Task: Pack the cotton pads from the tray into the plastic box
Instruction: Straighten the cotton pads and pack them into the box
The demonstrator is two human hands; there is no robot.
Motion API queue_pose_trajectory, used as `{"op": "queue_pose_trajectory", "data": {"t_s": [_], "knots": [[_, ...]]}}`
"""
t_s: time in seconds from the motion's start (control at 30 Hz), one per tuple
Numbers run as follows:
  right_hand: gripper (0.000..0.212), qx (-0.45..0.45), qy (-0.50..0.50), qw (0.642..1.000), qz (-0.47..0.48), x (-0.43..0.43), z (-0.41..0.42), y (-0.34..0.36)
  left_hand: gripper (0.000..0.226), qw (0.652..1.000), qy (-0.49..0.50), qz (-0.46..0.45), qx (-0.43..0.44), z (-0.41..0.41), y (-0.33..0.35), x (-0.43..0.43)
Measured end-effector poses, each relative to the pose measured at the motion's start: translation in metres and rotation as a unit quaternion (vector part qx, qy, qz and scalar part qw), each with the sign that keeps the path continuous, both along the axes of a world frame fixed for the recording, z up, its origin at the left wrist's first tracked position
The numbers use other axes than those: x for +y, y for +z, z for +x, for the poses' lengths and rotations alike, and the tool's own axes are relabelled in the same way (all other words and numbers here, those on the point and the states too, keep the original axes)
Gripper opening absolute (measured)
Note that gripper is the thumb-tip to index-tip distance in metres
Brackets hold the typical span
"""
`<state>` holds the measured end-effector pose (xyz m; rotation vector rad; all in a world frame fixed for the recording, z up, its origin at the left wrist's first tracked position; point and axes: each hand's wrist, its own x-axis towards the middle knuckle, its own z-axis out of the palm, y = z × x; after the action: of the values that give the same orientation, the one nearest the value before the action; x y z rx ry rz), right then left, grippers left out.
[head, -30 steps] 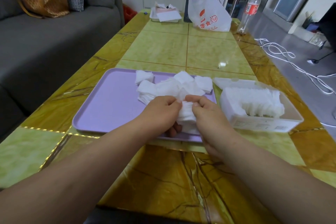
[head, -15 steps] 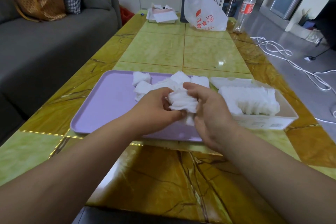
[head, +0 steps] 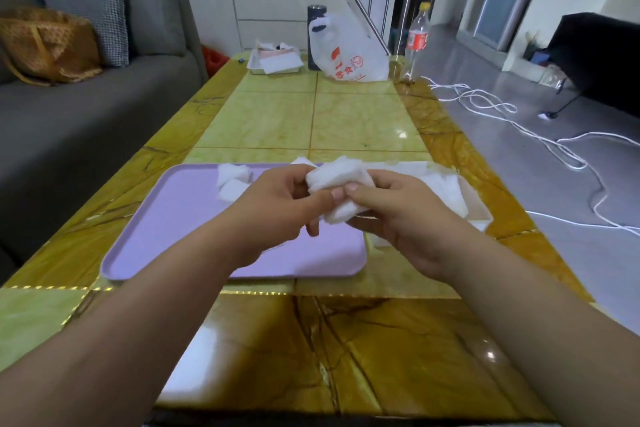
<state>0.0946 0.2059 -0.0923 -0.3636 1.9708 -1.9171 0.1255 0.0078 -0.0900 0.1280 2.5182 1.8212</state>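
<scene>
Nearest me, my left hand (head: 277, 204) and right hand (head: 398, 215) meet above the right part of the purple tray (head: 180, 218). The fingers of both are curled round one small bundle of cotton pads (head: 336, 180), thumbs pinching its near edge. The bundle is soft, almost weightless and loosely stacked, so I judge it will squash or fan apart if I squeeze it by one corner; the flat faces, pressed evenly from both sides, look like the place to hold. A few loose pads (head: 232, 180) lie on the tray's far side, just left of my hands. Just right of the tray stands the plastic box (head: 481, 210), mostly hidden behind my right hand, with white pads (head: 443, 184) heaped in it; that heap may crowd the way in. Beyond, the tabletop (head: 346, 121) runs to a dish of papers (head: 275, 61), a dark flask (head: 316, 14), a white carrier bag (head: 346, 52) and a clear bottle (head: 417, 42) at its far end, well apart from my work. A grey sofa (head: 86, 107) lines the left; white cable (head: 519, 128) trails over the floor on the right.
</scene>
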Motion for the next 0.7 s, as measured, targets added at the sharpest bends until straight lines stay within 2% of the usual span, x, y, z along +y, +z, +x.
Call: {"op": "queue_pose_trajectory", "data": {"t_s": [0.07,0.17,0.23,0.3,0.4,0.47,0.5,0.6,0.7], "knots": [[0.032,-0.035,-0.003,0.999,0.000,0.011,0.000,0.001,0.018,0.999,-0.018,0.027,-0.010,-0.003,0.001,0.015],[0.026,-0.054,-0.058,0.996,-0.032,0.024,0.000,0.008,0.027,0.998,-0.020,0.052,-0.031,-0.009,0.001,0.038],[0.024,-0.046,-0.118,0.990,-0.061,0.033,-0.003,0.012,0.032,0.998,0.009,0.055,-0.042,-0.014,0.001,0.053],[0.025,-0.028,-0.198,0.978,-0.051,0.043,-0.009,0.013,0.026,0.997,0.062,0.040,-0.021,-0.021,-0.004,0.066],[0.029,0.045,-0.283,0.957,0.052,0.062,-0.014,0.014,0.018,0.986,0.114,-0.095,0.082,-0.029,-0.018,0.076],[0.032,0.106,-0.290,0.940,0.145,0.073,-0.014,0.013,0.019,0.973,0.075,-0.179,0.121,-0.030,-0.025,0.079],[0.040,0.121,-0.279,0.935,0.182,0.076,-0.015,0.011,0.019,0.969,0.049,-0.206,0.129,-0.031,-0.029,0.080],[0.057,0.133,-0.258,0.926,0.242,0.075,-0.020,0.004,0.015,0.963,0.003,-0.237,0.125,-0.034,-0.038,0.081],[0.059,0.133,-0.249,0.917,0.283,0.068,-0.030,-0.003,0.012,0.965,0.002,-0.235,0.120,-0.036,-0.044,0.081]]}}
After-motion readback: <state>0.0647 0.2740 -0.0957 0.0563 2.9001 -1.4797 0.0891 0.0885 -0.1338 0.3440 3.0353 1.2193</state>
